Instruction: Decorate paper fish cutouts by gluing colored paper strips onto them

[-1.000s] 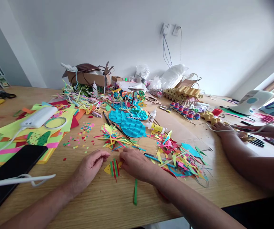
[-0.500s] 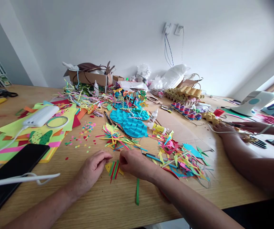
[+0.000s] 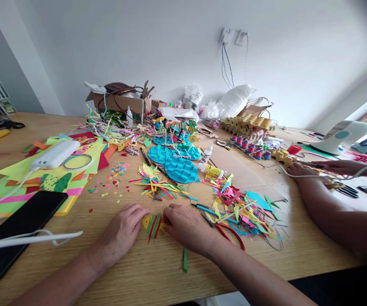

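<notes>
A yellow paper fish [image 3: 154, 225] with green and red paper stripes lies on the wooden table between my hands. At its head end, my left hand [image 3: 124, 227] has its fingers bent together on the edge. My right hand [image 3: 185, 225] is closed at the tail end, with its fingertips partly hidden behind the knuckles. Some stripe ends stick out past the fish's outline. Just below my right wrist lies a green paper strip [image 3: 185, 260]. Red-handled scissors [image 3: 234, 233] rest beside my right forearm, which partly covers the area around them.
Paper scraps [image 3: 247, 212] spread right of my hands, with a pen [image 3: 213, 211] among them. Beyond are blue paper shapes [image 3: 181, 169] and a yellow glue bottle [image 3: 211, 171]. A phone [image 3: 24, 238] and cable lie left. A co-worker's arms [image 3: 320, 204] reach in from the right.
My right hand has shifted slightly and turned, its back now more upward. The left hand has flattened a little at the fish's head. More of the red-handled scissors shows.
</notes>
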Demonstrator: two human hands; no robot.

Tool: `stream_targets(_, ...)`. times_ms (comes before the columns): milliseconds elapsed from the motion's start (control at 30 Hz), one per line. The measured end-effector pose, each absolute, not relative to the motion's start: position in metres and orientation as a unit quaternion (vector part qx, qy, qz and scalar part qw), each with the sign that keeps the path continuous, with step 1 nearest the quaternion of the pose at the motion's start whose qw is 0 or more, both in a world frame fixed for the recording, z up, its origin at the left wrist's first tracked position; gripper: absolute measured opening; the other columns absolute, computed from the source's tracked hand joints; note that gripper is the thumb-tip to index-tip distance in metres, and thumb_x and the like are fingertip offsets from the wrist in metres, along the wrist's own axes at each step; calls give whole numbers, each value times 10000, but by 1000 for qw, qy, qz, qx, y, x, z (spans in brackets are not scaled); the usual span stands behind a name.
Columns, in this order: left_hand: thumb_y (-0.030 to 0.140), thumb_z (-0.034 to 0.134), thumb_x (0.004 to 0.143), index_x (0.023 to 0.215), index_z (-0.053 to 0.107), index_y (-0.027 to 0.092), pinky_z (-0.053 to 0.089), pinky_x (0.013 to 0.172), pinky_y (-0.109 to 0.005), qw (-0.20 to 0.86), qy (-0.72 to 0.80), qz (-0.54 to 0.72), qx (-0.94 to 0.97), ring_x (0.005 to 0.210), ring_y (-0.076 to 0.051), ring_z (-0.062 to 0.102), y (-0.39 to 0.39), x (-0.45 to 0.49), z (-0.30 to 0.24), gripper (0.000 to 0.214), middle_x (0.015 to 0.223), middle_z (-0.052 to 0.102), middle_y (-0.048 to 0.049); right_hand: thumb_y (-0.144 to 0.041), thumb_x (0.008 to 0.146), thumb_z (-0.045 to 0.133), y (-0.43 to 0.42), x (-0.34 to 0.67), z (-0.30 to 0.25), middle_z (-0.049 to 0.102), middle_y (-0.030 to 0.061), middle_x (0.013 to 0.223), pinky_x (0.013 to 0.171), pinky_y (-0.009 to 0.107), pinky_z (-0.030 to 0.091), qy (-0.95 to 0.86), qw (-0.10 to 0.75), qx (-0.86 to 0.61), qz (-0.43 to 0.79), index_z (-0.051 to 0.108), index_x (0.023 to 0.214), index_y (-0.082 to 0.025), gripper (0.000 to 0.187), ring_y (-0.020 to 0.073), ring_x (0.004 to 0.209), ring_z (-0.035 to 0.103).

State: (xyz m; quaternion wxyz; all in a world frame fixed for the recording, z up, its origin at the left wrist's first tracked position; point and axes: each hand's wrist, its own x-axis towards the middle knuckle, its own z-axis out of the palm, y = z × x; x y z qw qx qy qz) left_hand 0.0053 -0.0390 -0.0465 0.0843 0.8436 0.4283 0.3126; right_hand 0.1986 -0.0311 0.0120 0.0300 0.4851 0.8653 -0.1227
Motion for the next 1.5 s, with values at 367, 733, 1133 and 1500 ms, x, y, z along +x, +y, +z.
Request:
stream_targets(367,37,408,787,989,628,185,508,780,-311,84,424,303,850,881,-184,604,-40,6,-45,333,938,656,-51,-145,743,477,-29,200,10,648,36,820,559,234,304,863,14,481,-155,623,792,-177,157,151,728,578)
stream_targets(733,141,427,804,930,640,199,514,757,-261,220,451,354,789,842,-162,639,-35,10,-36,254,910,684,-35,-116,687,501,-27,204,7,610,-11,690,531,205,265,848,-55,481,-215,598,726,-186,126,102,621,488)
stream_targets(1133,210,473,714,959,637,196,492,755,-287,409,475,385,677,842,-203,633,-31,9,-39,295,906,689,-33,-99,656,534,-13,206,-1,548,-41,630,488,179,316,792,-141,471,-363,556,695,-172,85,82,562,471)
stream_targets(1500,292,564,664,971,577,185,434,640,-258,531,448,418,585,759,-181,585,-26,8,-29,326,804,636,-14,-108,669,510,-2,201,-7,516,-60,554,469,168,346,679,-174,427,-571,580,717,-153,96,63,495,474)
